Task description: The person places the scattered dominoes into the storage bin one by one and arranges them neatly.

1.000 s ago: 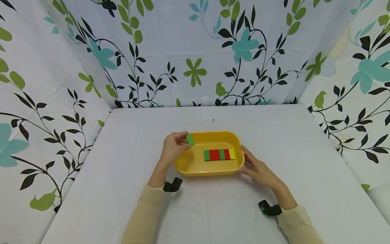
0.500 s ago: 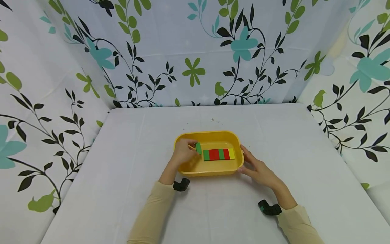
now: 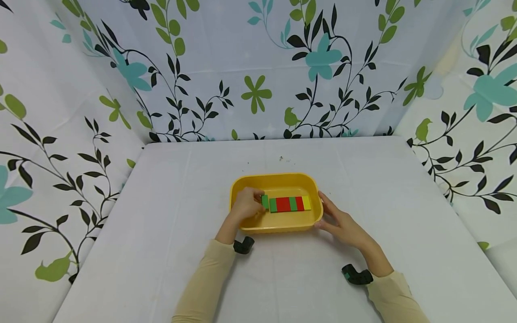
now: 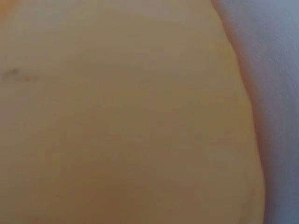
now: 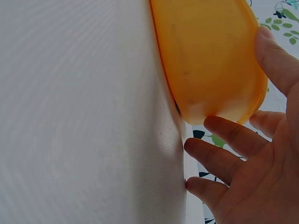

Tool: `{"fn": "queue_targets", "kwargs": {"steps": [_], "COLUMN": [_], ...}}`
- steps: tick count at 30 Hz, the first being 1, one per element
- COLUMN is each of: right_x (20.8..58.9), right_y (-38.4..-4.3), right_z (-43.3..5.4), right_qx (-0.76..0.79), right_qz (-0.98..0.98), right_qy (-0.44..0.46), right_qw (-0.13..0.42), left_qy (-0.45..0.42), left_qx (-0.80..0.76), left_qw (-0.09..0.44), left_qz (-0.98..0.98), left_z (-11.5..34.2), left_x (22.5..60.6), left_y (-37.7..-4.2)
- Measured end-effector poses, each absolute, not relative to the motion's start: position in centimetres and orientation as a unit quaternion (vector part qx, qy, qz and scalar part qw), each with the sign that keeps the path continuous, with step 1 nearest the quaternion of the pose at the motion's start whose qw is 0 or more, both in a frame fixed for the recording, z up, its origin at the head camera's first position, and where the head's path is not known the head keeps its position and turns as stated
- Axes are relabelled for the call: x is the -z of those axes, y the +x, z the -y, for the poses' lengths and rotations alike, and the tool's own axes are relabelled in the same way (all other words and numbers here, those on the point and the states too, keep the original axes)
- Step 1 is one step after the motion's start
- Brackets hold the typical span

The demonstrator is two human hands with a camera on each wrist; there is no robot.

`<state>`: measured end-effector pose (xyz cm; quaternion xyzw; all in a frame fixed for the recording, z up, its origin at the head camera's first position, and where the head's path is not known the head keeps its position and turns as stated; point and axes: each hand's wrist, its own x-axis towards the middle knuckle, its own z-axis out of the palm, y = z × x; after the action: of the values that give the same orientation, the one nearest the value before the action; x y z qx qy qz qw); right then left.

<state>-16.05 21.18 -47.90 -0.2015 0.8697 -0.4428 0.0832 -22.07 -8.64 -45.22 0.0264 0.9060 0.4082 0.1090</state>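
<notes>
A yellow plastic tray (image 3: pixel 250 181) lies on the table in the head view. Inside it a row of flat green, red and yellow tiles (image 3: pixel 284 205) lies edge to edge. My left hand (image 3: pixel 245 204) reaches into the tray and pinches a green tile (image 3: pixel 265 202) by its left side, just left of the row with a narrow gap. My right hand (image 3: pixel 341 224) rests against the tray's right end, thumb and fingers spread and fairly straight. In the right wrist view the thumb (image 5: pixel 275 60) touches the tray's rim. The left wrist view is filled by the blurred tray wall (image 4: pixel 140 107).
White cloth (image 3: pixel 194 188) covers the table around the tray. Small dark specks (image 3: pixel 281 158) lie behind the tray. A patterned curtain (image 3: pixel 226 67) hangs along the back and sides.
My left hand has moved right and down into the tray with the green tile, bringing it beside the left end of the row. The right hand stays at the tray's end.
</notes>
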Motion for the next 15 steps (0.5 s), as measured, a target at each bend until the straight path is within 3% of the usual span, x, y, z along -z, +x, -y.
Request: {"fn": "queue_targets", "kwargs": {"steps": [15], "right_x": [47.83], "right_y": [-16.01], "right_z": [-21.11], "right_qx": [0.443], "right_qz": [-0.87], "right_qy": [-0.203], "right_qw": [0.08], "left_qy": [0.045], "left_qx": [-0.389], "left_qw": [0.118], "left_qz": [-0.913], "left_z": [8.46], "left_x": [45.65], "left_y": [-22.19]}}
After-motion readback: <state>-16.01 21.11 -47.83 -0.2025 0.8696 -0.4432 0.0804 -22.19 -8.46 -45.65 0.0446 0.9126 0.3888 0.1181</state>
